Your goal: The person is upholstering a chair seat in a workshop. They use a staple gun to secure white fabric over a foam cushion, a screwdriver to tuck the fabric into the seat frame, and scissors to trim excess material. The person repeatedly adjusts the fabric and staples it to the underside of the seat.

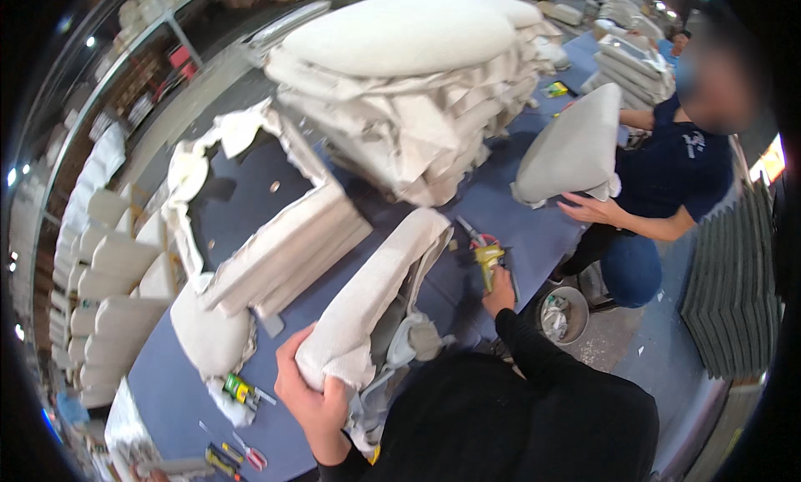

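My left hand [313, 394] grips the near end of a long cream fabric-covered cushion piece [367, 290], fingers and thumb on either side. It stands tilted on the blue-grey work table [300, 315], its loose cloth edge and dark underside facing right. My right hand [500, 290] is closed around a yellow gun-shaped tool [489, 261] just right of the cushion piece. The tool's front end points away from me over the table and is apart from the cushion. Its exact kind is hard to make out.
A tall stack of cream cushions [400, 40] stands at the back. An open cream-edged frame [275, 248] lies left. Scissors [250, 453] lie near left, and a metal bucket [563, 315] is at right. A co-worker holds a cushion [576, 148] across the table.
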